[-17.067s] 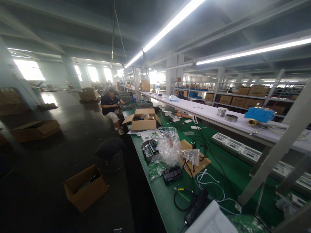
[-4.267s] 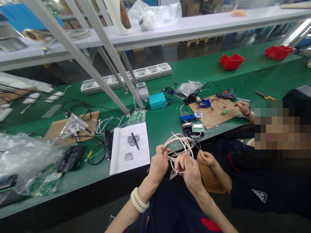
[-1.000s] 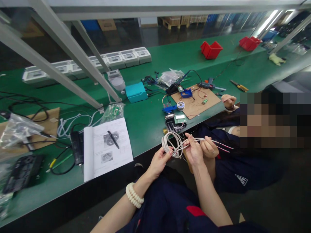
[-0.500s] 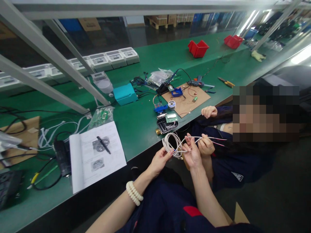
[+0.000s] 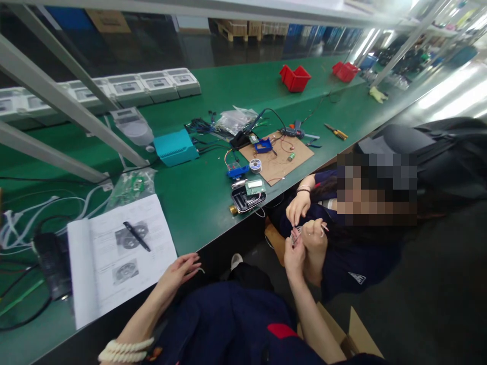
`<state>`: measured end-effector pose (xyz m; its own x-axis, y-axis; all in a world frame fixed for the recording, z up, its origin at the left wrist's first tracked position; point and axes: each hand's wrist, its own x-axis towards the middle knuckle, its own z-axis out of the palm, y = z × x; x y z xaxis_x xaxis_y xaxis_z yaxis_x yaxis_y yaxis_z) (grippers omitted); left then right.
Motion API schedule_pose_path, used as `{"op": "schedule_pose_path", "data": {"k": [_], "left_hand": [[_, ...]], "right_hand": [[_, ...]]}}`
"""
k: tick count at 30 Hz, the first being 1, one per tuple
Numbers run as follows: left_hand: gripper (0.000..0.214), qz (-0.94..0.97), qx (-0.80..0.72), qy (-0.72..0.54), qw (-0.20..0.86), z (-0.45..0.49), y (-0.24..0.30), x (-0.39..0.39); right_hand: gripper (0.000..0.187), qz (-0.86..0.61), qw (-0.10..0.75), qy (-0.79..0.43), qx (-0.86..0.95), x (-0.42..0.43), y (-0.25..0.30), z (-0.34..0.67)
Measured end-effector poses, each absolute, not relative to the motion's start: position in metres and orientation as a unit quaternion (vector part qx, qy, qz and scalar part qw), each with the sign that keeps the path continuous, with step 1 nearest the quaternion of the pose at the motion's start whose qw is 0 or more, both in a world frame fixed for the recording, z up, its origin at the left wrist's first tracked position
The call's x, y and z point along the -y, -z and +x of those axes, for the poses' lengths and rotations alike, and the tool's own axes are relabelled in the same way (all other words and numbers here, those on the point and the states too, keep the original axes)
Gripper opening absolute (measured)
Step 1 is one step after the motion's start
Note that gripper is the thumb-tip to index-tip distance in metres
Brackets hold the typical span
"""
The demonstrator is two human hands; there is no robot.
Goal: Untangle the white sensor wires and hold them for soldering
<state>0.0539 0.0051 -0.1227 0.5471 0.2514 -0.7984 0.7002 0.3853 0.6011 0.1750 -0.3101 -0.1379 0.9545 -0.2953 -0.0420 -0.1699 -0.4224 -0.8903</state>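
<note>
My left hand (image 5: 178, 271) lies at the front edge of the green bench (image 5: 198, 197), fingers apart, with a short bit of thin white wire at its fingertips. My right hand (image 5: 294, 252) is raised off the bench, pinched on the ends of a white cable (image 5: 295, 234); the rest of the cable is hidden. A seated co-worker's two hands (image 5: 309, 223) hold the same wire ends, touching my right hand.
An open manual (image 5: 114, 263) with a black pen (image 5: 136, 236) lies left of my left hand. Further back are a black tray (image 5: 247, 198), a cardboard sheet with parts (image 5: 279, 154), a teal box (image 5: 175, 147), red bins (image 5: 294, 78), white housings (image 5: 152, 83) and slanted frame struts (image 5: 57, 91).
The white cable coil has left my left hand, which dropped to the bench edge. My right hand moved right to the co-worker's hands. The view swung right.
</note>
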Motion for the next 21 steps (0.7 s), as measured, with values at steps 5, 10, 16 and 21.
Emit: {"op": "schedule_pose_path", "data": {"k": [5, 10, 16, 21], "left_hand": [[0.015, 0.448, -0.588, 0.128, 0.661, -0.016, 0.155, -0.045], [0.01, 0.395, -0.651, 0.117, 0.638, -0.062, 0.172, -0.049], [0.005, 0.381, -0.695, 0.142, 0.592, -0.098, 0.198, -0.05], [0.012, 0.329, -0.725, 0.148, 0.586, -0.114, 0.203, -0.044]], "right_hand": [[0.058, -0.91, 0.399, 0.059, -0.098, 0.304, 0.14, 0.145], [0.058, -0.916, 0.401, 0.015, -0.018, 0.302, 0.158, 0.129], [0.048, -0.914, 0.394, -0.096, -0.025, 0.31, 0.183, 0.129], [0.036, -0.909, 0.395, -0.134, -0.004, 0.311, 0.185, 0.129]]}}
